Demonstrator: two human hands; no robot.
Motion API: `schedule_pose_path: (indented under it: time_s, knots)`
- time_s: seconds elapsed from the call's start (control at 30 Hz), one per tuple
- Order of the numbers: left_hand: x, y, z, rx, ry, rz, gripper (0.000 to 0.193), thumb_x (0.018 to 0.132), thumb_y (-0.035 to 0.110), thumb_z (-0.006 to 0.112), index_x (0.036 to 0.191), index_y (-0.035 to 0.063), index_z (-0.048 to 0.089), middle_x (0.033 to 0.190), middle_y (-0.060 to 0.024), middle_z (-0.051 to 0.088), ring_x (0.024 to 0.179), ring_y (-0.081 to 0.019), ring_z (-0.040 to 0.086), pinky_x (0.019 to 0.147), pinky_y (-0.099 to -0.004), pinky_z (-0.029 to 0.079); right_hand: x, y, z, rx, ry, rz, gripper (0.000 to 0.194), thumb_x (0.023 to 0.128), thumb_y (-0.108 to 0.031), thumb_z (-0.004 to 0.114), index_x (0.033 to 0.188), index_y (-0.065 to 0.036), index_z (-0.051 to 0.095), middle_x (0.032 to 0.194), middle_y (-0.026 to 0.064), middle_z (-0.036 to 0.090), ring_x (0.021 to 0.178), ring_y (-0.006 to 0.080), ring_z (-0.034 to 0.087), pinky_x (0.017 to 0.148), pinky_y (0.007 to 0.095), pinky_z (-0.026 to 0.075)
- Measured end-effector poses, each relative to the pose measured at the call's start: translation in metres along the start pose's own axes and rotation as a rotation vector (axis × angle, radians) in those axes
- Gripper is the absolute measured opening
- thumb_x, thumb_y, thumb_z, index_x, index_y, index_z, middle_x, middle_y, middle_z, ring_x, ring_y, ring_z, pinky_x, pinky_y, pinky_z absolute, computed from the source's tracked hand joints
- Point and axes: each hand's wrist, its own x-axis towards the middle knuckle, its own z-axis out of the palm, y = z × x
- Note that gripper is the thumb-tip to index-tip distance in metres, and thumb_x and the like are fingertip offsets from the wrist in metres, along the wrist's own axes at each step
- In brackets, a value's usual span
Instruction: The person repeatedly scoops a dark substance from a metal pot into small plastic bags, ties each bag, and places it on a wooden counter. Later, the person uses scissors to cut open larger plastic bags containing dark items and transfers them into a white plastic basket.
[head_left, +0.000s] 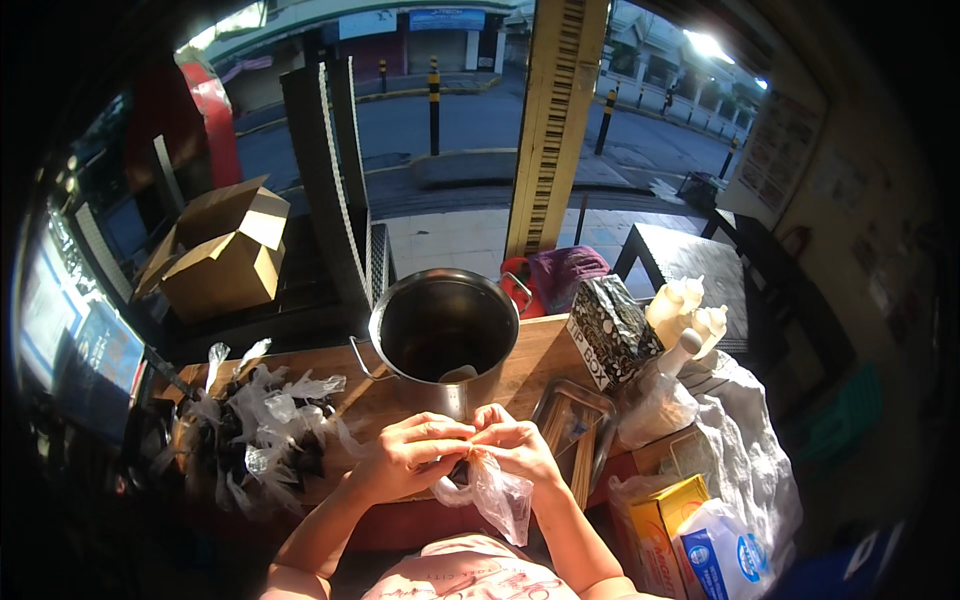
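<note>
My left hand (418, 451) and my right hand (519, 448) meet in front of my chest. Between them they pinch the gathered neck of a clear plastic bag (501, 491), whose loose end hangs towards my shirt. A yellowish band or twist shows at the neck by my fingertips. Something dark sits under my left fingers, mostly hidden. Just beyond my hands a large metal pot (435, 309) stands on the wooden table (349, 382), with dark insides and a pale thing low at the near wall. To the left lie several knotted plastic bags (281, 420) with dark contents.
A metal tray (611, 411) holds thin wooden sticks (583, 457) at right. Beyond it stand a patterned box (611, 326) and several squeeze bottles (705, 326). A yellow carton (664, 517) is low right. An open cardboard box (221, 262) sits far left.
</note>
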Motion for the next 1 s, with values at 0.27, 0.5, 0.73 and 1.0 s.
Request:
schedule_pose_path:
  time_s: [0.27, 0.5, 0.73, 1.0]
  knots:
    - [-0.035, -0.028, 0.022, -0.763, 0.134, -0.581, 0.014, 0.076, 0.011, 0.064, 0.084, 0.0005, 0.068, 0.109, -0.0138, 0.069, 0.106, -0.0244, 0.063, 0.091, -0.0358, 0.051, -0.006, -0.001, 0.031, -0.65, 0.102, -0.505, 0.027, 0.062, -0.006, 0.082, 0.087, -0.015, 0.076, 0.101, 0.0044, 0.049, 0.107, 0.0227, 0.042, 0.095, 0.0374, 0.034]
    - [-0.033, -0.03, 0.029, -0.985, 0.015, -0.602, 0.032, 0.079, 0.033, 0.076, 0.095, 0.0052, 0.071, 0.116, -0.0049, 0.065, 0.116, -0.0185, 0.054, 0.098, -0.0385, 0.04, 0.003, -0.016, 0.018, -0.552, -0.142, -0.318, 0.02, 0.071, -0.004, 0.08, 0.087, -0.012, 0.071, 0.097, 0.0046, 0.051, 0.102, 0.0254, 0.044, 0.095, 0.0416, 0.033]
    - [-0.026, -0.023, 0.02, -0.343, 0.143, -0.428, 0.009, 0.069, 0.007, 0.066, 0.077, 0.0073, 0.06, 0.1, -0.0047, 0.069, 0.103, -0.021, 0.057, 0.093, -0.0357, 0.041, -0.008, -0.003, 0.037, -0.811, 0.073, -0.462, 0.023, 0.069, -0.001, 0.077, 0.089, -0.011, 0.07, 0.095, 0.0048, 0.054, 0.097, 0.0258, 0.046, 0.091, 0.0393, 0.035]
    - [-0.026, -0.023, 0.034, -0.468, 0.224, -0.515, 0.041, 0.067, 0.026, 0.087, 0.1, 0.0066, 0.07, 0.085, -0.0008, 0.063, 0.086, -0.0144, 0.059, 0.085, -0.0294, 0.043, -0.006, 0.0, 0.018, -0.226, -0.013, -0.13, 0.013, 0.078, 0.005, 0.072, 0.089, 0.001, 0.066, 0.097, 0.0037, 0.052, 0.095, 0.014, 0.047, 0.087, 0.0281, 0.037]
